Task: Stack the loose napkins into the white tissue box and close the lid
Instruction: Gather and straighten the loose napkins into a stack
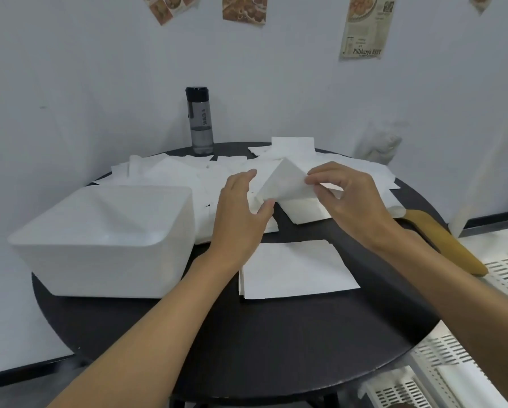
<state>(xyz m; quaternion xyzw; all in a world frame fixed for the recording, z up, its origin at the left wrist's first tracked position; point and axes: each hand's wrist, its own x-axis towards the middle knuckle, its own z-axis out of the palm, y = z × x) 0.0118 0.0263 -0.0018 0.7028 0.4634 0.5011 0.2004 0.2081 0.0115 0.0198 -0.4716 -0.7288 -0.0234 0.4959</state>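
Round black table [276, 348] against a white wall with food posters [364, 25] stuck on it.

Right hand [352, 201]: thumb and forefinger pinch the right edge of a folded white paper napkin [285, 184], lifted clear over the table's middle. Left hand [241, 210]: fingers loose and slightly spread, thumb tip touching the napkin's lower left corner.

Just below the hands, toward the near edge, a squared stack of white napkins [297, 269]. Behind the hands, loose white napkins [173, 175] lie scattered and overlapping across the far half.

White rectangular plastic tissue box [99, 245] sits at the left edge, well apart from the lifted napkin. Tan wooden slab [441, 240] overhangs the right edge. Clear bottle with black cap [200, 122] stands upright at the far edge.
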